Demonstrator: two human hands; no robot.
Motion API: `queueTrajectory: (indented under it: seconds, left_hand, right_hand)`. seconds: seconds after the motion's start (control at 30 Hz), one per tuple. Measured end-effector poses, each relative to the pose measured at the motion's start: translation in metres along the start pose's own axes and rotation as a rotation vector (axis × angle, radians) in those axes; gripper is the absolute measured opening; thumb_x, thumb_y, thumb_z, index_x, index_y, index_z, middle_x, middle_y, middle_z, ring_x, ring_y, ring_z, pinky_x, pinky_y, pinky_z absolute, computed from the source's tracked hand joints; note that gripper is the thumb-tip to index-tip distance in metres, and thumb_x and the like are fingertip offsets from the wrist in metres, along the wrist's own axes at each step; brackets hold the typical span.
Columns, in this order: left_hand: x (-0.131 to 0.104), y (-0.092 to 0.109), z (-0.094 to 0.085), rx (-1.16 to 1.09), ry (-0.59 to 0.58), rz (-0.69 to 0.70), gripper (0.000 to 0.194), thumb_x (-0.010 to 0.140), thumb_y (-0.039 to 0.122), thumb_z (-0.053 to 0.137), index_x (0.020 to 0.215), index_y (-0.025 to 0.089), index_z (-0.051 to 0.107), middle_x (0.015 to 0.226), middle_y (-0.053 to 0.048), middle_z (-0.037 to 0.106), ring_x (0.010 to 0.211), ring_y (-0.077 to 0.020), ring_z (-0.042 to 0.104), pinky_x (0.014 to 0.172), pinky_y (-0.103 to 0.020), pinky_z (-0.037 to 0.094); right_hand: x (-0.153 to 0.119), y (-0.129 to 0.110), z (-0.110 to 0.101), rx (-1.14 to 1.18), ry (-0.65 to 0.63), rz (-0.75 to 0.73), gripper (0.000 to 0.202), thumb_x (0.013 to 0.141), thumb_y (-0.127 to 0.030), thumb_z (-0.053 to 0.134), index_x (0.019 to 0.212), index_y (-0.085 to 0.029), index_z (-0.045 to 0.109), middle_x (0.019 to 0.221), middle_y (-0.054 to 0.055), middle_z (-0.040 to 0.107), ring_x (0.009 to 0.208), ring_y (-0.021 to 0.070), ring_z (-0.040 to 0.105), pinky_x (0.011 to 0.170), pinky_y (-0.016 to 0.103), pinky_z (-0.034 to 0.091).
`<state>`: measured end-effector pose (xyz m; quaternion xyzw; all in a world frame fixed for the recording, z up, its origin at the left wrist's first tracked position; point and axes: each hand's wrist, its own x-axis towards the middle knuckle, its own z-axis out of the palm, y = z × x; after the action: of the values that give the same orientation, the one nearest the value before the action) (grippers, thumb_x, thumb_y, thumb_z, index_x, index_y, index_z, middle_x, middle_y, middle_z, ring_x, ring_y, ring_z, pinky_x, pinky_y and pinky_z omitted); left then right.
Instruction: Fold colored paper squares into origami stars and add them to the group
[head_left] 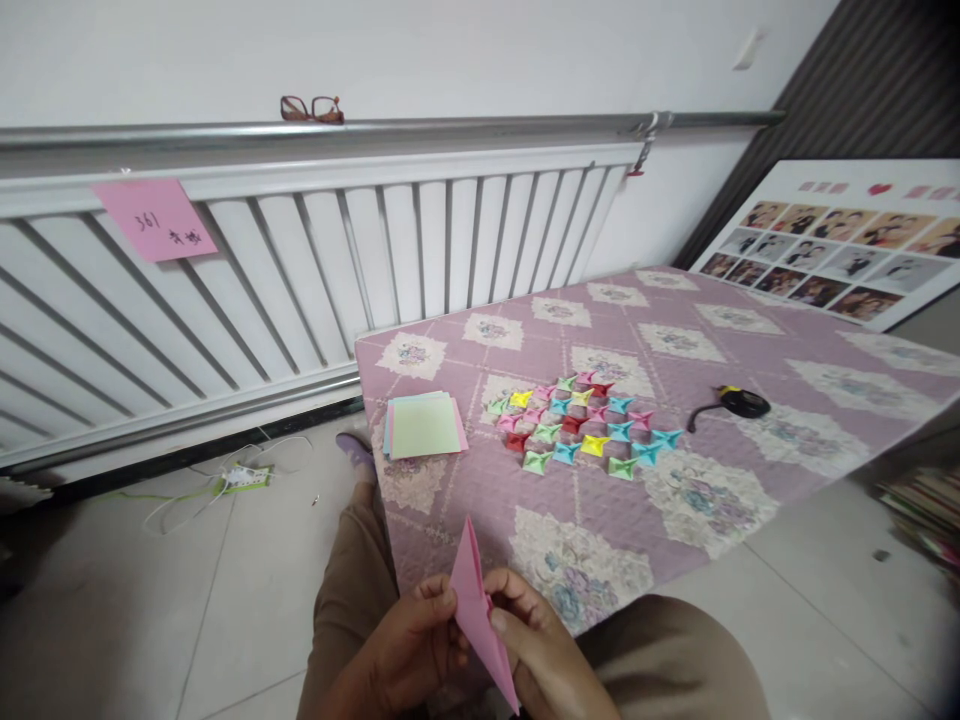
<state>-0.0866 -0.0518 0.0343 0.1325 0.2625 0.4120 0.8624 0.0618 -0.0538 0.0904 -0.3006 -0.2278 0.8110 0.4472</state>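
A folded sheet of pink origami paper (475, 610) is held up between my two hands, just past the near edge of the table and above my lap. My left hand (412, 640) pinches its left side with thumb and fingers. On the other side, my right hand (536, 645) grips the fold, the thumb pressed against the paper. The paper stands on edge with a pointed tip upward. Beyond it lies a stack of square paper sheets (424, 428), pale green on top. Several small folded paper stars (574, 425) in many colours sit in rows to the right of the stack.
The table (480, 480) wears a purple patterned cloth. A black object with a cord (744, 403) lies on its right part. A photo board (847, 245) leans at the back right. Behind is a white radiator (420, 240); a power strip (247, 478) lies on the floor.
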Motion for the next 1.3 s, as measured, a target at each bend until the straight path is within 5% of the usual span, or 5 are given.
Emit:
queueTrajectory:
  seconds: [0.27, 0.67, 0.87, 1.07, 1.3]
  left_hand:
    - [0.0, 0.003, 0.002, 0.039, 0.052, 0.013, 0.032, 0.067, 0.036, 0.081, 0.078, 0.013, 0.061, 0.06, 0.0, 0.057, 0.053, -0.0094, 0.053, 0.053, -0.02, 0.039]
    - [-0.002, 0.01, 0.01, 0.292, 0.141, 0.102, 0.04, 0.065, 0.045, 0.079, 0.064, 0.014, 0.054, 0.058, 0.0, 0.056, 0.054, -0.0088, 0.047, 0.054, -0.021, 0.033]
    - [0.0, 0.011, 0.013, 0.306, 0.18, 0.093, 0.036, 0.068, 0.044, 0.077, 0.071, 0.014, 0.057, 0.061, 0.0, 0.056, 0.055, -0.0091, 0.047, 0.055, -0.022, 0.034]
    - [0.003, 0.01, 0.016, 0.177, 0.136, 0.095, 0.035, 0.068, 0.04, 0.079, 0.07, 0.014, 0.055, 0.061, 0.002, 0.052, 0.055, -0.008, 0.046, 0.053, -0.021, 0.034]
    - [0.003, 0.007, 0.015, 0.027, 0.116, 0.01, 0.033, 0.071, 0.036, 0.078, 0.073, 0.015, 0.052, 0.065, 0.001, 0.055, 0.056, -0.0082, 0.052, 0.051, -0.019, 0.036]
  right_hand:
    - [0.004, 0.0, -0.001, -0.091, 0.048, -0.027, 0.021, 0.074, -0.036, 0.071, 0.082, -0.02, 0.06, 0.067, -0.001, 0.062, 0.062, 0.0166, 0.061, 0.064, 0.031, 0.047]
    - [0.003, -0.014, -0.013, -0.726, 0.119, -0.143, 0.023, 0.078, -0.043, 0.064, 0.075, -0.02, 0.065, 0.067, 0.0, 0.063, 0.064, 0.0153, 0.055, 0.062, 0.025, 0.04]
    - [0.005, -0.006, -0.016, -0.972, 0.257, -0.269, 0.019, 0.077, -0.03, 0.059, 0.06, -0.021, 0.056, 0.058, -0.003, 0.054, 0.056, 0.0131, 0.048, 0.055, 0.023, 0.035]
    - [0.005, 0.004, -0.02, -1.047, 0.386, -0.377, 0.01, 0.076, -0.024, 0.058, 0.084, -0.025, 0.053, 0.062, -0.006, 0.051, 0.057, 0.0142, 0.052, 0.058, 0.024, 0.04]
    - [0.0, -0.002, -0.014, -1.289, 0.164, -0.478, 0.014, 0.086, -0.02, 0.043, 0.077, -0.023, 0.053, 0.073, -0.001, 0.058, 0.067, 0.0136, 0.055, 0.064, 0.022, 0.042]
